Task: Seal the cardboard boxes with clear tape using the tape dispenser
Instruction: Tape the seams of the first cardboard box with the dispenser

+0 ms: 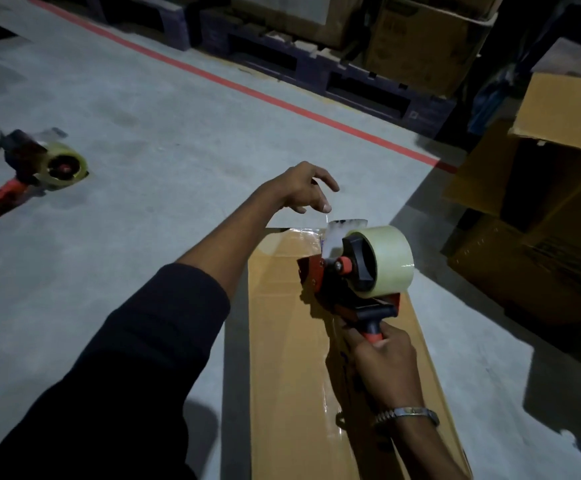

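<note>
At lower centre-right of the frame a long cardboard box [282,358] lies flat on the grey concrete floor [143,116], w/ a glossy strip of clear tape [330,393] running along its top. The right hand [382,362], lower right, grips the red-and-black handle of the tape dispenser [348,282], fingers curled round it; a metal wristband [406,414] sits on that wrist. The dispenser stands on the box top near its far end, its roll of clear tape [382,258] facing right, a clear flap at its front. The left hand [303,188], centre frame, hangs over the far edge of the box w/ fingers pointing down and loosely spread; a thin thread of tape seems to run from a fingertip down to the dispenser's front, but it's too fine to be sure, so whether it pinches anything I cannot tell. The left arm wears a dark sleeve [126,358]. Left edge, mid-height: a second tape dispenser [36,168] w/ red handle lies on the floor, well apart from the box. A red floor line [247,88] crosses diagonally from upper left to right. Upper right: dark pallets [316,64] and more brown cartons [541,202], one w/ flaps open
</note>
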The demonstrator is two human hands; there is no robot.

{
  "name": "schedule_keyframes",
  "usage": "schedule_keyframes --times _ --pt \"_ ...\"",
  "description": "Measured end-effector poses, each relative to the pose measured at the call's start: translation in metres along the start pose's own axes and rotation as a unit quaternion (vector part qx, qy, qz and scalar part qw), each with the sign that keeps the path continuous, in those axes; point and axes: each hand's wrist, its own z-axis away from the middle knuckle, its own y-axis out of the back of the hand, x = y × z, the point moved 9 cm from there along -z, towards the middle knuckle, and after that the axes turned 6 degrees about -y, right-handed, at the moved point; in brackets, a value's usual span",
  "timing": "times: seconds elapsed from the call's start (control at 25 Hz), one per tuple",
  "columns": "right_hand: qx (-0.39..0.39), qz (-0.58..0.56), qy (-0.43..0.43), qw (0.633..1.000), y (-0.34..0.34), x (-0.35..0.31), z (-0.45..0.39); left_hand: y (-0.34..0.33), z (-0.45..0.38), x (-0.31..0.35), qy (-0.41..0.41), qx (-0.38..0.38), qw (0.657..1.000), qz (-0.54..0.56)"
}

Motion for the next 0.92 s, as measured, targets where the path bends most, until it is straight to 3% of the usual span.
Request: schedule_keyframes --times 0.28,0.44,0.6,0.8,0.92 --pt "-0.012 0.013 -0.012 1.000 -0.005 0.006 -0.002 -0.016 -0.003 -0.043 0.028 0.011 0.996 0.080" --pt "-0.015 0.024 -0.015 0.999 -0.008 0.004 -0.003 -0.026 -0.006 -0.070 0.076 0.010 0.996 0.037" --pt "-0.050 0.015 -0.034 0.998 -0.013 0.008 -0.003 -0.022 -0.001 -0.051 -0.002 0.044 0.997 -0.061" --pt "-0.101 -0.034 -0.067 0.992 -0.018 0.002 0.001 -0.022 0.016 -0.048 -0.011 -0.055 0.998 -0.022" --pt "-0.147 -0.034 -0.078 0.985 -0.018 -0.010 0.005 -0.022 0.018 -0.054 -0.044 -0.033 0.997 -0.055"
